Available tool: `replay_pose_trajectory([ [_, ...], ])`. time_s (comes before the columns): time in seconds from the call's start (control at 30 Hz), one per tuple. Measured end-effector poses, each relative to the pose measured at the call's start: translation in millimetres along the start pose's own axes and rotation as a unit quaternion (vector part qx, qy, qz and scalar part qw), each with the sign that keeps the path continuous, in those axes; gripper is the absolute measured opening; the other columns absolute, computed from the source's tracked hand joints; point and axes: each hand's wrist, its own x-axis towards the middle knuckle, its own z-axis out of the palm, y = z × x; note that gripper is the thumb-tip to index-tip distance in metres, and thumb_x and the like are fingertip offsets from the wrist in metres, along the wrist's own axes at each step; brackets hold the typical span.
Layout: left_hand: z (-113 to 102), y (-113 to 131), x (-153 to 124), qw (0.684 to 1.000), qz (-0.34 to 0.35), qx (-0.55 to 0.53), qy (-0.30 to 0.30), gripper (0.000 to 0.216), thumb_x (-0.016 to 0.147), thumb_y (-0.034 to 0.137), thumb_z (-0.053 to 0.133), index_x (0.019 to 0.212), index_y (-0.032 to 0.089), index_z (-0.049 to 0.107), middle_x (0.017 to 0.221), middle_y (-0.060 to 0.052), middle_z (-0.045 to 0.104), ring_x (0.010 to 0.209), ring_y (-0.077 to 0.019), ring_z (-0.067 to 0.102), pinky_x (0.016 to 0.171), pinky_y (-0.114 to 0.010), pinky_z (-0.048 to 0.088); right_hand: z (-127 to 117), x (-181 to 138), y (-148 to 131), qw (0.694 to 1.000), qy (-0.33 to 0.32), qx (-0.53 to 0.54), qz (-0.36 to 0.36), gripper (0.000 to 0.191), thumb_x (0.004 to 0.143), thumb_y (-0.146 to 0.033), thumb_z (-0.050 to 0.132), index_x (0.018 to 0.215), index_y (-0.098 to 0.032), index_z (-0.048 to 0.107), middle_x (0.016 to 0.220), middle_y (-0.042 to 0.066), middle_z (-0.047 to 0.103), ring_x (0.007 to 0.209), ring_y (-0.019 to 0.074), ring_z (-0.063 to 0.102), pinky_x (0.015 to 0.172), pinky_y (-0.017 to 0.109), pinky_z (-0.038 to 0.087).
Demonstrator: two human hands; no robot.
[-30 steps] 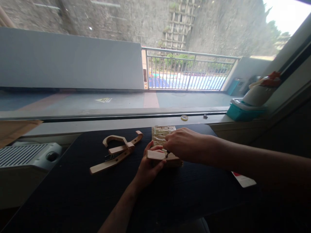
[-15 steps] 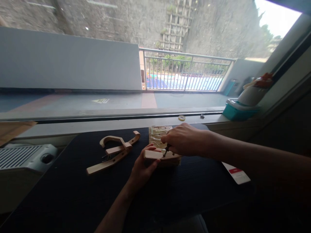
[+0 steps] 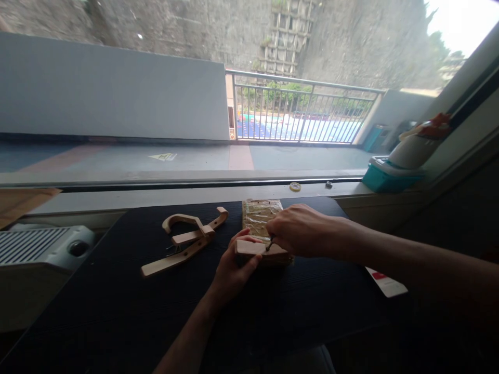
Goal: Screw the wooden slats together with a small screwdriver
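My left hand grips the left end of a pale wooden piece, thumb on its near side and fingers behind. The piece lies over the near part of a tape-wrapped block with small dark spots on top. My right hand is closed round a small dark tool, perhaps a screwdriver or hex key; most of it is hidden in the fist. Its lower end meets the top of the wooden piece. To the left lie wooden hook parts with dark holes, with thin metal pieces beside them.
All this rests on a dark table. A white and red card lies right, under my forearm. Along the windowsill are a tape roll, a small grey object and a teal box. A white heater stands left.
The whole view has shifted slightly, so things sit a little farther right. Both hands keep their grips, and the tool stays at the same spot on the wooden piece.
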Motion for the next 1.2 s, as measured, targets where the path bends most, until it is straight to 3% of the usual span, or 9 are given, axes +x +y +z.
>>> replay_pose_trajectory([
  [0.23,0,3,0,1.0,0.004,0.003,0.002,0.023,0.077,0.026,0.063,0.099,0.02,0.061,0.113,-0.007,0.063,0.128,-0.0253,0.043,0.106,-0.041,0.037,-10,-3,-4,0.997,-0.012,-0.062,0.042,0.018,0.081,-0.023,0.053,0.09,-0.013,0.065,0.074,0.01,0.066,0.069,0.0216,0.063,0.054,0.027,0.038],
  [0.43,0,1,0,1.0,-0.005,-0.004,-0.001,0.025,0.077,0.028,0.063,0.101,0.02,0.06,0.117,-0.007,0.061,0.125,-0.0251,0.047,0.105,-0.04,0.038,-20,-8,-7,0.999,-0.033,-0.039,0.005,0.013,0.079,-0.01,0.053,0.082,-0.014,0.065,0.073,0.007,0.065,0.068,0.0181,0.061,0.054,0.026,0.036],
  [0.57,0,0,0,1.0,0.008,-0.001,-0.006,0.023,0.078,0.024,0.063,0.1,0.02,0.059,0.116,-0.007,0.062,0.131,-0.0244,0.04,0.107,-0.04,0.036,-13,-6,-5,0.999,-0.007,-0.025,-0.019,0.014,0.079,-0.006,0.052,0.082,-0.012,0.064,0.079,0.008,0.067,0.072,0.0176,0.061,0.059,0.026,0.037],
  [0.77,1,-2,-2,1.0,0.0,0.001,-0.007,0.025,0.077,0.023,0.064,0.102,0.019,0.059,0.12,-0.009,0.059,0.132,-0.0255,0.038,0.108,-0.041,0.034,-1,-4,-3,0.999,0.001,-0.02,0.034,0.019,0.085,-0.018,0.046,0.08,-0.015,0.064,0.071,0.007,0.066,0.065,0.0183,0.062,0.055,0.026,0.036],
  [0.97,1,-4,-2,1.0,-0.006,-0.006,-0.002,0.024,0.079,0.025,0.063,0.102,0.018,0.059,0.119,-0.009,0.059,0.132,-0.0254,0.038,0.109,-0.041,0.033,-6,-7,-5,0.996,0.015,-0.053,0.076,0.019,0.085,-0.022,0.048,0.092,-0.014,0.064,0.078,0.01,0.067,0.068,0.0192,0.061,0.054,0.026,0.034],
  [1.2,1,1,-2,1.0,-0.008,-0.022,-0.003,0.024,0.077,0.024,0.064,0.099,0.018,0.06,0.12,-0.009,0.058,0.128,-0.0259,0.042,0.106,-0.04,0.035,-16,-7,-7,0.999,-0.026,-0.03,0.016,0.014,0.081,-0.011,0.05,0.083,-0.015,0.063,0.077,0.007,0.065,0.069,0.0168,0.06,0.054,0.025,0.03],
])
